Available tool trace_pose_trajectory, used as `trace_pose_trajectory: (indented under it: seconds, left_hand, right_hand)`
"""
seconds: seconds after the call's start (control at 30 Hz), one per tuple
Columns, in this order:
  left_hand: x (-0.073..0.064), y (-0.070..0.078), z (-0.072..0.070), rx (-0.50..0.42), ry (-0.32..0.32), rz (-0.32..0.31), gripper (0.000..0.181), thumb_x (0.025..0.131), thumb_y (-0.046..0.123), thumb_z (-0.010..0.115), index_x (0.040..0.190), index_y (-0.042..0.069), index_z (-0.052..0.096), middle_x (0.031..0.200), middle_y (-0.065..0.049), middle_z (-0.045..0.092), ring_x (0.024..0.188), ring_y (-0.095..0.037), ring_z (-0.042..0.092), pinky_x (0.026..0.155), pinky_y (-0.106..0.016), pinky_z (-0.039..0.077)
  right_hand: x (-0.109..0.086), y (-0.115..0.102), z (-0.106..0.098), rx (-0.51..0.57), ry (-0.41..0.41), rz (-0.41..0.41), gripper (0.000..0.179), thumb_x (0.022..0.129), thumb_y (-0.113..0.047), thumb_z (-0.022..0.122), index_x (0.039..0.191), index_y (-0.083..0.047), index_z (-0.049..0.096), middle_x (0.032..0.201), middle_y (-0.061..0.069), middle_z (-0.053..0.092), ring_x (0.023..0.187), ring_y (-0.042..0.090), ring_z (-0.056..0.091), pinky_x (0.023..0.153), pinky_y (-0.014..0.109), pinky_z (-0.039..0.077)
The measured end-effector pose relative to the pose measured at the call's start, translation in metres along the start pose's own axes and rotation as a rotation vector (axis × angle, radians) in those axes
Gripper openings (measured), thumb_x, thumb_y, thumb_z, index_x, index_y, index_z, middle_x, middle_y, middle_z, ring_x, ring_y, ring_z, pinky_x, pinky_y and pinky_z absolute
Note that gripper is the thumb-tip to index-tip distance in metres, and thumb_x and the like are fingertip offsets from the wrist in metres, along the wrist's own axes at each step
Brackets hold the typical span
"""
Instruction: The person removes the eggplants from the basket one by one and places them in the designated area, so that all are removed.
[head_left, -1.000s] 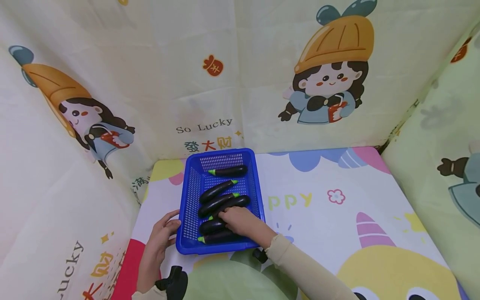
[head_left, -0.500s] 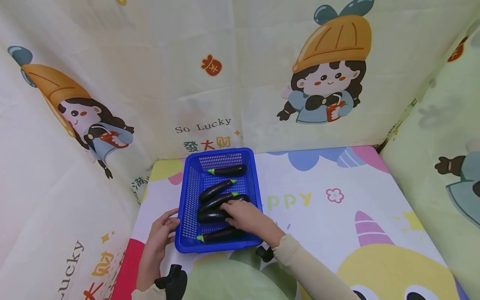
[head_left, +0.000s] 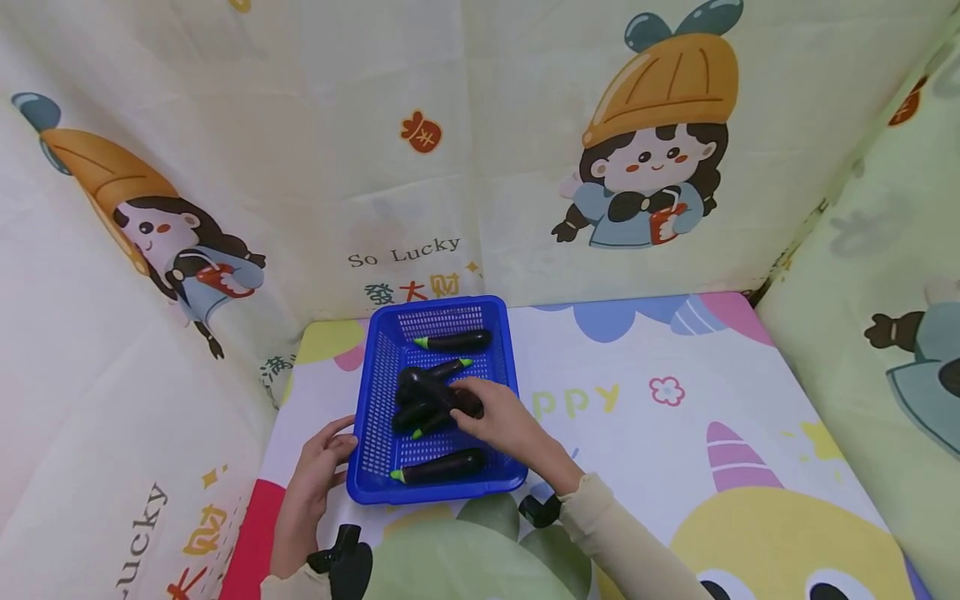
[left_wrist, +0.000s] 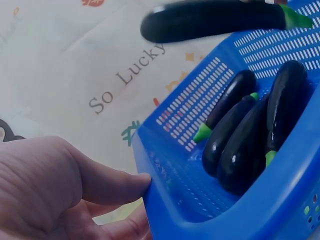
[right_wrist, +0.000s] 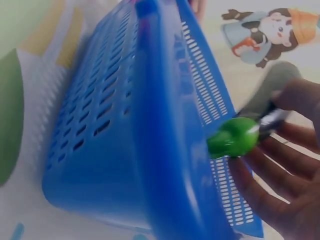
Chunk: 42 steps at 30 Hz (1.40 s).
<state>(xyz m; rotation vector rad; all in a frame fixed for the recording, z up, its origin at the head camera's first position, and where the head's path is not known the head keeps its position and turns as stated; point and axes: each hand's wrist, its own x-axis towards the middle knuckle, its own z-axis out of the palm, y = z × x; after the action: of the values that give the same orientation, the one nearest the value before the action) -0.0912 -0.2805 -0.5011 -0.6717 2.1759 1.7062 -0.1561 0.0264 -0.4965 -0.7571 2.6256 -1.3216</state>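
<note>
My right hand (head_left: 495, 419) grips a dark eggplant (head_left: 431, 387) raised above the others; its green stem end (right_wrist: 235, 137) points toward the right wrist camera. Below it is a blue plastic basket (head_left: 360, 417) with slotted walls, holding several more eggplants. One eggplant (head_left: 453, 341) lies near the far end and another (head_left: 441, 467) near the front. Between them several lie close together, partly hidden by the lifted eggplant. Against the basket's left side, my left hand (head_left: 315, 471) touches the outer rim with its thumb and fingers, as the left wrist view (left_wrist: 75, 195) shows.
A table with a printed cartoon cloth (head_left: 600, 367) carries the basket, which stands near its back left. Patterned fabric walls (head_left: 510, 167) rise behind and on both sides. Black wrist camera mounts (head_left: 347, 560) sit on both forearms.
My right hand has lifted an eggplant from the group and tilted it. Beforehand the hand shifted one eggplant toward the middle group. My left hand stays at the basket's side.
</note>
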Motion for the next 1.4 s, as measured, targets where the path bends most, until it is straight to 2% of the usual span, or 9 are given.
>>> trace_pose_trajectory:
  seconds: [0.1, 0.23, 0.33, 0.47, 0.67, 0.87, 1.03, 1.2, 1.4]
  left_hand:
    - [0.000, 0.001, 0.000, 0.002, -0.006, 0.001, 0.050, 0.108, 0.011, 0.050, 0.157, 0.011, 0.043, 0.104, 0.003, 0.074, 0.091, -0.014, 0.068, 0.077, -0.029, 0.057]
    - [0.000, 0.001, 0.000, 0.008, -0.002, -0.005, 0.049, 0.108, 0.012, 0.050, 0.157, 0.012, 0.043, 0.106, 0.002, 0.074, 0.092, -0.014, 0.068, 0.078, -0.029, 0.057]
    - [-0.001, 0.001, 0.001, 0.010, 0.000, -0.006, 0.049, 0.108, 0.013, 0.050, 0.157, 0.013, 0.043, 0.108, 0.001, 0.073, 0.093, -0.014, 0.067, 0.079, -0.029, 0.056]
    - [-0.001, 0.001, 0.001, 0.000, 0.003, -0.014, 0.049, 0.108, 0.012, 0.049, 0.157, 0.013, 0.044, 0.106, 0.002, 0.073, 0.091, -0.014, 0.068, 0.079, -0.028, 0.056]
    - [-0.001, -0.001, 0.003, -0.007, 0.006, -0.014, 0.049, 0.108, 0.012, 0.049, 0.157, 0.013, 0.044, 0.105, 0.003, 0.073, 0.090, -0.014, 0.067, 0.078, -0.028, 0.057]
    - [-0.001, -0.001, 0.003, 0.005, 0.019, -0.009, 0.049, 0.108, 0.011, 0.048, 0.156, 0.014, 0.044, 0.107, 0.002, 0.073, 0.091, -0.014, 0.066, 0.078, -0.029, 0.056]
    - [-0.002, 0.000, 0.004, 0.012, 0.026, -0.015, 0.049, 0.107, 0.011, 0.048, 0.156, 0.015, 0.045, 0.108, 0.002, 0.072, 0.094, -0.015, 0.064, 0.079, -0.029, 0.054]
    - [-0.002, -0.001, 0.004, 0.007, 0.032, -0.023, 0.049, 0.107, 0.010, 0.049, 0.156, 0.014, 0.045, 0.106, 0.003, 0.073, 0.092, -0.014, 0.065, 0.078, -0.029, 0.054]
    - [-0.003, -0.002, 0.003, -0.017, 0.023, -0.010, 0.049, 0.107, 0.011, 0.050, 0.156, 0.013, 0.045, 0.105, 0.005, 0.074, 0.091, -0.012, 0.065, 0.077, -0.029, 0.054]
  right_hand:
    - [-0.002, 0.003, -0.001, 0.140, 0.096, 0.029, 0.037, 0.098, -0.025, 0.073, 0.133, -0.016, 0.065, 0.113, 0.004, 0.074, 0.093, 0.016, 0.072, 0.077, 0.025, 0.060]
    - [-0.003, 0.007, -0.004, 0.246, 0.244, 0.044, 0.038, 0.097, -0.021, 0.074, 0.134, -0.017, 0.066, 0.111, 0.006, 0.074, 0.094, 0.018, 0.071, 0.075, 0.031, 0.061]
    - [-0.005, 0.009, -0.008, 0.266, 0.358, 0.038, 0.038, 0.097, -0.021, 0.076, 0.133, -0.016, 0.067, 0.113, 0.006, 0.073, 0.095, 0.018, 0.070, 0.075, 0.033, 0.061]
    - [-0.009, 0.015, -0.013, 0.269, 0.482, 0.031, 0.039, 0.096, -0.022, 0.077, 0.133, -0.016, 0.067, 0.116, 0.007, 0.072, 0.096, 0.020, 0.069, 0.075, 0.029, 0.059]
    - [-0.016, 0.026, -0.021, 0.323, 0.616, 0.057, 0.042, 0.092, -0.018, 0.081, 0.132, -0.015, 0.068, 0.113, 0.011, 0.072, 0.094, 0.025, 0.068, 0.075, 0.027, 0.057]
    - [-0.026, 0.035, -0.032, 0.385, 0.717, 0.133, 0.045, 0.090, -0.014, 0.083, 0.132, -0.008, 0.068, 0.113, 0.018, 0.070, 0.095, 0.029, 0.066, 0.073, 0.019, 0.052]
    - [-0.038, 0.052, -0.038, 0.407, 0.782, 0.187, 0.042, 0.090, -0.015, 0.083, 0.130, -0.009, 0.068, 0.111, 0.017, 0.070, 0.091, 0.021, 0.064, 0.070, 0.013, 0.049]
    - [-0.049, 0.070, -0.042, 0.373, 0.825, 0.259, 0.041, 0.091, -0.019, 0.083, 0.128, -0.011, 0.068, 0.110, 0.013, 0.070, 0.089, 0.010, 0.063, 0.072, 0.012, 0.049]
    - [-0.060, 0.091, -0.041, 0.311, 0.860, 0.353, 0.041, 0.090, -0.019, 0.083, 0.126, -0.009, 0.067, 0.107, 0.013, 0.070, 0.086, 0.010, 0.060, 0.067, 0.010, 0.048]
